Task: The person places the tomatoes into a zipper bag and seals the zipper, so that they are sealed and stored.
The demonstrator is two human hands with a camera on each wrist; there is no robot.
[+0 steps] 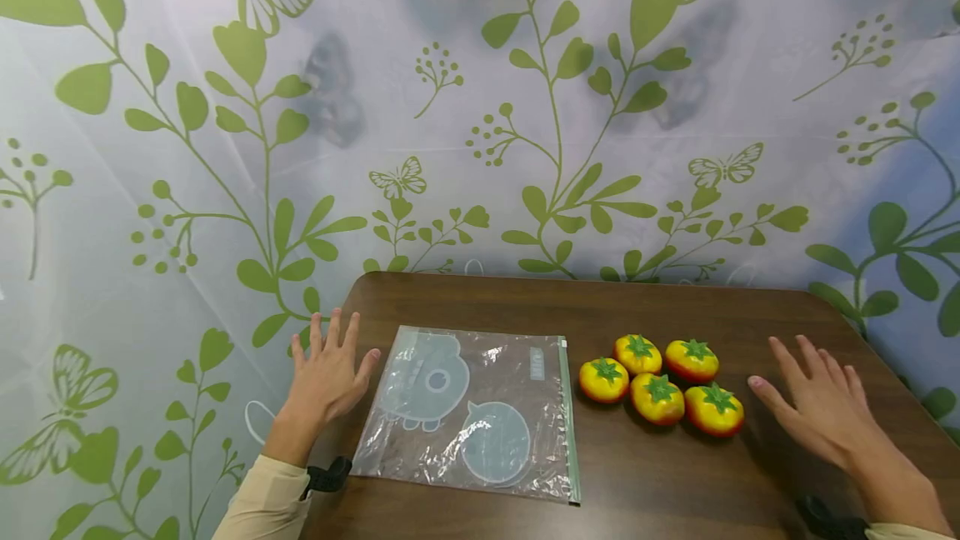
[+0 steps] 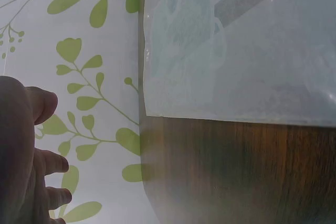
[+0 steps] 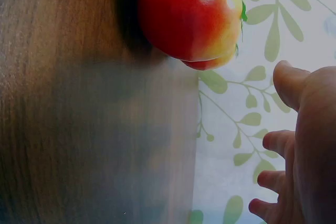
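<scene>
Leafy, butterfly-printed cloth (image 1: 450,190) backs your brown table (image 1: 637,482). Your left-wrist view crops the clear bag (image 1: 467,394), and your right sleeve (image 1: 900,532) (just a sliver) runs off the head view's bottom edge. Your left hand (image 1: 326,382) has fingers spread, the bag beside it at three o'clock; your right hand (image 1: 825,411) likewise, five yellow-red fruits (image 1: 657,402) near it at nine o'clock.

There are five tomatoes (image 1: 657,402), one plastic bag (image 1: 467,415), two hands (image 1: 326,377), two wrist straps (image 1: 328,475), two sleeves (image 1: 264,500), one desk (image 1: 667,494) and one leafy curtain (image 1: 450,119).
</scene>
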